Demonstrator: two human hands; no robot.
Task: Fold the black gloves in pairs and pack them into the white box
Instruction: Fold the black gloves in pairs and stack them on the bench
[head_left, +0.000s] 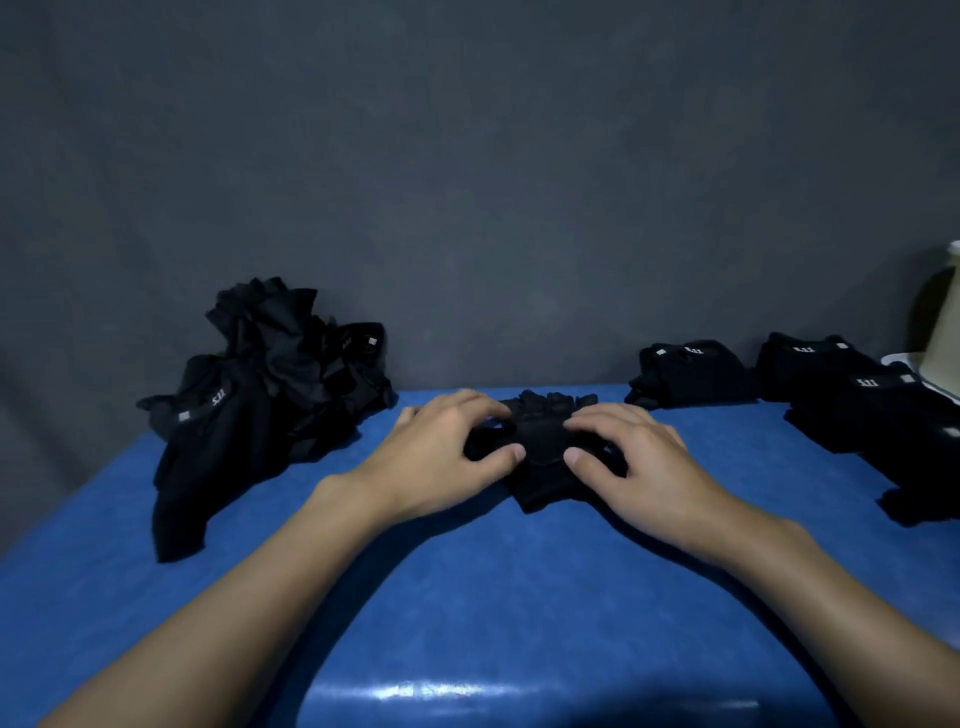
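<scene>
Glove pair: between both hands, long axis pointing away from person. Left hand, right hand: equally near, curled fingers pinching opposite sides.

Viewpoint: head-worn wide-angle camera; above the near edge of the glossy blue table top
Facing: forward and down; plain grey wall behind the table's far edge
Nearness: close; left hand and right hand mid-frame on a black fabric glove
</scene>
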